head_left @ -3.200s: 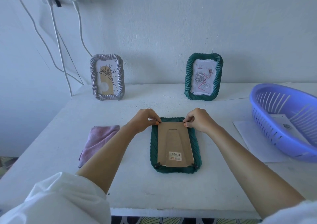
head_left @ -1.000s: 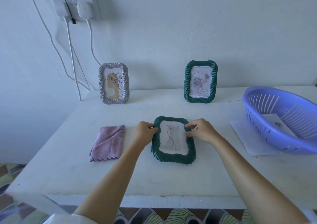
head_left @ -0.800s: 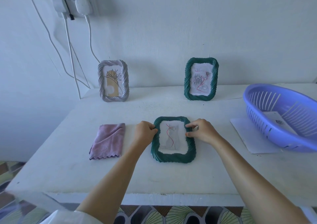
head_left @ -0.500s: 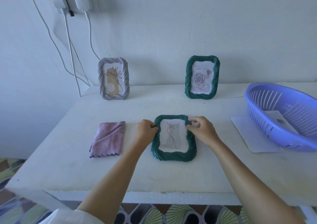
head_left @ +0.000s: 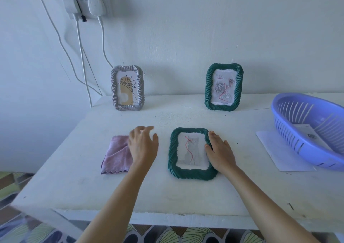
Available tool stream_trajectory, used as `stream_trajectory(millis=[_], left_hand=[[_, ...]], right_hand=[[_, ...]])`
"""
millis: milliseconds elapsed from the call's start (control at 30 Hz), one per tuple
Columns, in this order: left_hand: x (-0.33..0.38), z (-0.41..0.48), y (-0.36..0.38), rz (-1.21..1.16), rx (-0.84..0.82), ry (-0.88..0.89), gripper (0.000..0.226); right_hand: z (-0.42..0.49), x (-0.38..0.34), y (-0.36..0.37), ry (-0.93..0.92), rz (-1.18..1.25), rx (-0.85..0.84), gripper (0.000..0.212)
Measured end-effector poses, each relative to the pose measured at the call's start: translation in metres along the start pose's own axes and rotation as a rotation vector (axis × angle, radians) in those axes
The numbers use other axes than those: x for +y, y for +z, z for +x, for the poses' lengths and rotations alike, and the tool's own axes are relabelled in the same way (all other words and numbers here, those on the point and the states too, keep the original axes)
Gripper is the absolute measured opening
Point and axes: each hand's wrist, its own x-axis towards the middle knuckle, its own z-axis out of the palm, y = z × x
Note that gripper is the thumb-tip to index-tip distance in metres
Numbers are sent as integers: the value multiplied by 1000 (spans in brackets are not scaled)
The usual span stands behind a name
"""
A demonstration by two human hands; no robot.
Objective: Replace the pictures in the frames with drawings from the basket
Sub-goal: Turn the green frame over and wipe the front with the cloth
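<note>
A dark green frame (head_left: 191,173) lies face up on the white table (head_left: 167,192), showing a grey cat drawing with red lines. My right hand (head_left: 220,151) rests flat on the frame's right edge, fingers straight. My left hand (head_left: 142,146) hovers open to the frame's left, over the right edge of a purple cloth (head_left: 116,154), holding nothing. At the back a silver frame (head_left: 127,88) with a plant picture and a second green frame (head_left: 224,87) with a rose drawing stand against the wall. The purple basket (head_left: 297,131) at the right holds a sheet of paper.
A white sheet (head_left: 275,153) lies partly under the basket. White cables (head_left: 80,47) hang from a wall socket (head_left: 83,0) at the upper left down behind the table. The table's front edge is close to me.
The frame lay face down at first and now lies face up. My left hand has let go of its left edge and moved left over the cloth. My right hand has flattened on the right edge.
</note>
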Motion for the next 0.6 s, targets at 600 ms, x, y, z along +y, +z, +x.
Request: stream_trajectory(millis=[600], left_hand=[[-39,1,-13,154,-65,-324,39]], right_hand=[[-2,-1,-1,2,-42,1,54]])
